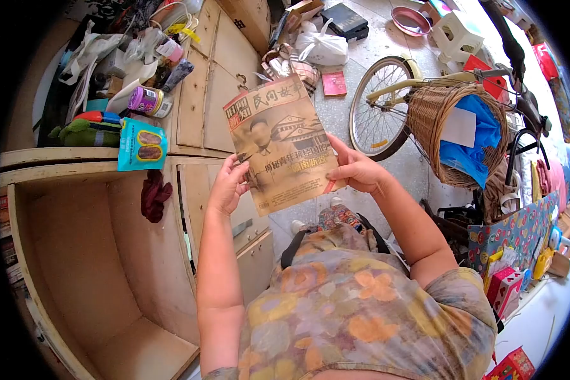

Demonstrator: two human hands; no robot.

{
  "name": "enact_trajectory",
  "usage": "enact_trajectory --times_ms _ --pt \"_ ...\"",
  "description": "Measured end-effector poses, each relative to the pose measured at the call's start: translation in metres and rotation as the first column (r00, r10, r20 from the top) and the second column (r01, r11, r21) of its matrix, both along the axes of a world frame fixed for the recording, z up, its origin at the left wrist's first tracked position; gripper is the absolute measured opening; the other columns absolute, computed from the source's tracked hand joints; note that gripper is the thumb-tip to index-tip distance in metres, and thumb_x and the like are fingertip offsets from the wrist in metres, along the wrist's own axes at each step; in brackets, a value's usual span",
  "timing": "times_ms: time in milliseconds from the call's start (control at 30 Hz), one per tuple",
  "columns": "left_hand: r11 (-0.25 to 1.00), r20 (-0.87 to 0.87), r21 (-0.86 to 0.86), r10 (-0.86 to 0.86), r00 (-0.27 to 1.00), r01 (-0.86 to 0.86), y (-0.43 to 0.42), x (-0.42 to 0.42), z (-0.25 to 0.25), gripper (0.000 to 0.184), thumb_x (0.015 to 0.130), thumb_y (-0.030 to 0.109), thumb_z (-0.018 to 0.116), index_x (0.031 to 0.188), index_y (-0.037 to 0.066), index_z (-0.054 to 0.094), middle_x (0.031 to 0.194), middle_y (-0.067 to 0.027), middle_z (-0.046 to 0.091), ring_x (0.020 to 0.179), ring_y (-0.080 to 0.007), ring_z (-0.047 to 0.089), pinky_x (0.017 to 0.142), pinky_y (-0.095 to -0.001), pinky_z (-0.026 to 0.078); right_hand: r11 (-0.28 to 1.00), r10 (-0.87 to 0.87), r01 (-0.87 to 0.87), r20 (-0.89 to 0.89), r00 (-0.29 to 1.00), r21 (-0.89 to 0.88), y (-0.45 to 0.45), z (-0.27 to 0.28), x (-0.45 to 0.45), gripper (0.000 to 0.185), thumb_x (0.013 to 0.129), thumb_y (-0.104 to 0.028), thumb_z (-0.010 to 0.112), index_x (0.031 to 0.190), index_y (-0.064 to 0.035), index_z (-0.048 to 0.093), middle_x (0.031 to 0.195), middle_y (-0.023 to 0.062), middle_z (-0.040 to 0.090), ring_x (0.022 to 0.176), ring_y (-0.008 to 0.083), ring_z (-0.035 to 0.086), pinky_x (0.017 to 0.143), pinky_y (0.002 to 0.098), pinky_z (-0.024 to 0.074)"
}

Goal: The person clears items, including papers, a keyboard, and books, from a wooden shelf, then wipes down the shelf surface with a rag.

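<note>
obs.: magazine [288, 149] held up, cover toward wearer

location: before torso, above floor [375, 41]. left hand [227, 185]: grip closed on left edge. right hand [361, 171]: grip closed at lower right edge, thumb on cover. two-sided support presumably keeps it flat for viewing. title reads "民间故事"; finer print too small.

Bright, daylight-like | right-hand floor edge washed out | strong fisheye curvature | black vignette corners | magazine cover [285, 145] legible

Faded floral short-sleeved top [335, 310] in orange, yellow and muted purple
</note>
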State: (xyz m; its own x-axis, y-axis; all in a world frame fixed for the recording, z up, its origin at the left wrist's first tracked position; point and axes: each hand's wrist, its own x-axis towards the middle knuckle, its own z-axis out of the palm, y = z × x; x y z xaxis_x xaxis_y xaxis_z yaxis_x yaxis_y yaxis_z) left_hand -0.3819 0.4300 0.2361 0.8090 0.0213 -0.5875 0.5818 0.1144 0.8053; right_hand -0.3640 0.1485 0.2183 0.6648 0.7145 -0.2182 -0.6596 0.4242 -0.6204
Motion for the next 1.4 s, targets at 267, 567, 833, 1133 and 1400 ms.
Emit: enact_trajectory --times_ms 267,567,833,1133,1400 --pt "0.995 -0.017 -0.08 0.06 0.998 -0.061 -0.007 -0.001 -0.009 0.035 0.08 0.018 0.055 0.111 0.01 0.041 0.093 -0.0001 0.054 0.078 -0.0108 0.053 0.062 -0.0245 0.043 0.997 -0.038 0.045 -0.103 0.994 0.067 -0.001 0.0 0.0 0.084 0.065 0.015 0.048 0.134 -0.0134 0.01 0.121 0.0153 0.042 0.103 0.0246 0.051 0.075 0.033 0.0503" --pt "0.993 -0.037 0.04 0.116 0.993 -0.114 -0.007 -0.006 -0.037 0.044 0.08 0.019 0.056 0.115 0.0 0.037 0.104 -0.0139 0.046 0.089 -0.0217 0.053 0.078 -0.0327 0.047 0.992 -0.127 0.126 0.026 0.992 0.024 -0.003 -0.014 0.004 0.086 0.065 0.012 0.051 0.135 -0.0137 0.009 0.12 0.0137 0.044 0.104 0.0218 0.051 0.078 0.0302 0.0467" --pt "0.993 -0.175 0.111 0.068 0.982 -0.049 0.019 -0.046 -0.058 0.032 0.083 0.017 0.051 0.109 0.0 0.045 0.097 -0.0113 0.052 0.084 -0.0194 0.055 0.073 -0.0299 0.047 0.984 -0.123 0.122 -0.004 0.992 -0.13 -0.017 -0.035 0.007 0.087 0.066 0.01 0.052 0.135 -0.0169 0.005 0.106 0.0152 0.054 0.078 0.0223 0.061 0.064 0.0287 0.0502" --pt "0.954 -0.323 0.239 0.252 0.912 -0.179 0.051 -0.136 -0.088 0.024 0.085 0.017 0.047 0.104 0.003 0.048 0.092 -0.0103 0.056 0.077 -0.0189 0.058 0.066 -0.0297 0.05 0.934 -0.237 0.185 -0.145 0.961 -0.305 -0.014 -0.069 0.023 0.085 0.066 0.014 0.048 0.134 -0.0196 0.008 0.106 0.0162 0.052 0.077 0.026 0.061 0.055 0.0316 0.0522" --pt "0.92 -0.469 0.359 0.324 0.822 -0.159 0.058 -0.24 -0.112 0.02 0.085 0.016 0.047 0.1 0.003 0.05 0.084 -0.008 0.057 0.071 -0.0163 0.058 0.057 -0.0265 0.049 0.889 -0.393 0.142 -0.568 0.724 -0.435 -0.019 -0.162 0.054 0.055 0.066 0.014 0.049 0.11 -0.017 0.036 0.094 0.0107 0.052 0.069 0.0267 0.059 0.054 0.0365 0.0525"
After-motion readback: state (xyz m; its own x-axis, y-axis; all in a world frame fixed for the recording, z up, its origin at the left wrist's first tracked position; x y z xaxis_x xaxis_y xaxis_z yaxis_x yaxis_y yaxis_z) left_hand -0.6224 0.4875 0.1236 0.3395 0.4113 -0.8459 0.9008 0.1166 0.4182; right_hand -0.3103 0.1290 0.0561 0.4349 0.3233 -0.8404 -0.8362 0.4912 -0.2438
